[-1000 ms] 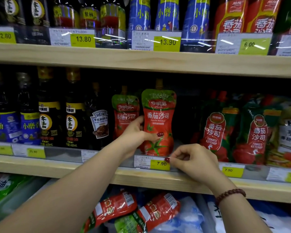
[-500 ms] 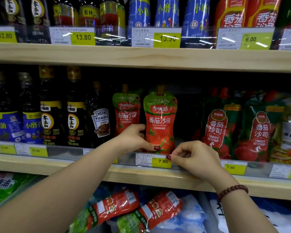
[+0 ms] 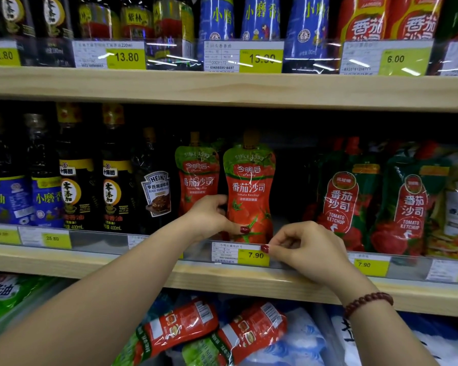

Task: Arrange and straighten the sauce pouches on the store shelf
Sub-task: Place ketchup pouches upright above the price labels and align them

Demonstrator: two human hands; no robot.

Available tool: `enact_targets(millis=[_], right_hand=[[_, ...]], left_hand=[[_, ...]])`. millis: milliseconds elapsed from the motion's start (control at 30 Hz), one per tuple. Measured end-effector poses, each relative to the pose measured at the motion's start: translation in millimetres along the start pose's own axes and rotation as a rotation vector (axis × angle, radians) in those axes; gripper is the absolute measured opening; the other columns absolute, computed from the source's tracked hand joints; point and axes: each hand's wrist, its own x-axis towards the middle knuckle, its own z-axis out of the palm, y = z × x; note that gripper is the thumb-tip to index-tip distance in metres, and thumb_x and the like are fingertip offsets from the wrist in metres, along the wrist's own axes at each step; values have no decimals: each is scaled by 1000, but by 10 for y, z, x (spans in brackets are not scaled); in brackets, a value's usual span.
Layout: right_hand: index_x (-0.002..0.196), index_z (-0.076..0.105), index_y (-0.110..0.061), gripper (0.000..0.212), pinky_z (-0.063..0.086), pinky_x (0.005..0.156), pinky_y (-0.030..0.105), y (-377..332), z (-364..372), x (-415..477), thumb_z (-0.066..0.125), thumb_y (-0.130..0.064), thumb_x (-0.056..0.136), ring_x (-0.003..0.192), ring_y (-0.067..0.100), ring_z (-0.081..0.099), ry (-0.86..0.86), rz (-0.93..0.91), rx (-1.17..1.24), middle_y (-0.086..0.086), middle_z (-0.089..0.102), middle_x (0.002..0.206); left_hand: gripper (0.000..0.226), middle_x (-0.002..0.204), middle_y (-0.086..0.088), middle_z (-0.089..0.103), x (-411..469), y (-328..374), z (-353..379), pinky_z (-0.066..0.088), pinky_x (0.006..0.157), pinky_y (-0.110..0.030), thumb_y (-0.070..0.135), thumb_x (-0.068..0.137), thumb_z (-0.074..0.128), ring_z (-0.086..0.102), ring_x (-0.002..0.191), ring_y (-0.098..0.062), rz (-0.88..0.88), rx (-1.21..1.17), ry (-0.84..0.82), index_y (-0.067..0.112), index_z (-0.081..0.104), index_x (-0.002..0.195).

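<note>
Two red and green pouches stand side by side on the middle shelf (image 3: 90, 260). Both say "SINCE 1993". The front pouch (image 3: 249, 191) also says "Tomato Ketchup". The back pouch (image 3: 196, 178) stands just left of it and a bit behind.

The left hand (image 3: 209, 217) grips the front pouch by its left edge, with the thumb pressed across the front.

The right hand (image 3: 310, 249) has its fingers curled together. Its thumb tip touches the top right corner of a tag (image 3: 241, 253) that says "7.90". I cannot tell if it pinches the tag. A bead bracelet (image 3: 368, 302) is on that wrist.

To the left stands one Heinz pack (image 3: 156, 191) that says "BLACK PEPPER SAUCE". To the right stand two dark green pouches (image 3: 341, 202) that say "TOMATO KETCHUP". Two red packs (image 3: 249, 331) lie on the shelf below. Tags on the top shelf read "12.80", "13.80" and "6.00".
</note>
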Motion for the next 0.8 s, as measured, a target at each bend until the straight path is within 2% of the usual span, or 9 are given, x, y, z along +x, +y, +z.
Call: enact_targets(millis=[67, 167, 267, 400, 467, 533, 600, 700, 800], right_hand=[[63, 64, -45, 14, 36, 54, 18, -9, -2, -9, 66, -57, 69, 67, -9, 56, 0, -2, -1, -30, 62, 62], [63, 64, -45, 14, 36, 54, 19, -12, -3, -22, 65, -57, 69, 67, -8, 56, 2, -3, -1, -30, 62, 62], [64, 64, -46, 12, 37, 54, 19, -3, -1, -26, 65, -57, 69, 67, -8, 56, -2, -6, 5, -30, 62, 62], [67, 67, -42, 9, 48, 61, 25, 4, -16, -10, 69, -50, 70, 68, -4, 59, -37, -12, 69, -24, 65, 66], [71, 69, -35, 5, 53, 66, 27, -22, -57, -7, 73, -37, 72, 72, 1, 63, -58, -34, 167, -14, 69, 70], [76, 70, -28, 9, 54, 69, 22, -78, -138, 0, 75, -21, 74, 74, 6, 65, -31, -93, 270, -7, 70, 74], [78, 69, -26, 15, 51, 66, 13, -145, -242, 3, 74, -12, 74, 73, 3, 65, 27, -156, 321, -5, 70, 77], [80, 67, -28, 16, 51, 67, 13, -264, -340, -39, 74, -15, 75, 72, -3, 63, 55, -258, 231, -12, 68, 77], [83, 70, -27, 8, 54, 70, 26, -373, -306, -169, 71, -28, 75, 76, -2, 62, -8, -381, 45, -16, 67, 79]], left_hand=[[61, 100, -4, 69, -16, 6, 3, 53, 75, -23, 3, 61, 82, 66, 91, -14, -3, -16, -3, 15, 59, 116], [59, 101, -6, 69, -52, 37, -3, 55, 80, -31, 4, 62, 82, 66, 92, -18, -19, -4, -8, 14, 59, 115], [47, 89, -4, 69, -135, 80, -38, 57, 76, -37, 10, 62, 84, 67, 86, -21, -37, 17, 72, 15, 62, 104], [30, 80, 1, 69, -342, 91, -138, 54, 69, -27, 17, 64, 84, 66, 79, -14, 32, 51, 271, 21, 65, 87], [24, 80, 2, 69, -491, 55, -158, 55, 72, -26, 17, 66, 82, 66, 79, -13, 117, 70, 325, 23, 66, 83], [20, 82, 6, 69, -633, -6, -178, 53, 75, -20, 16, 69, 80, 65, 80, -5, 223, 122, 326, 23, 67, 83], [21, 87, 16, 66, -743, -90, -197, 46, 76, -8, 20, 71, 79, 60, 84, 5, 298, 263, 282, 29, 67, 86], [30, 96, 16, 63, -823, -240, -214, 38, 82, -7, 24, 71, 78, 54, 96, 0, 359, 417, 253, 30, 67, 98], [25, 96, 11, 65, -839, -359, -199, 40, 83, -12, 22, 72, 76, 54, 96, -5, 392, 409, 294, 29, 69, 95]])
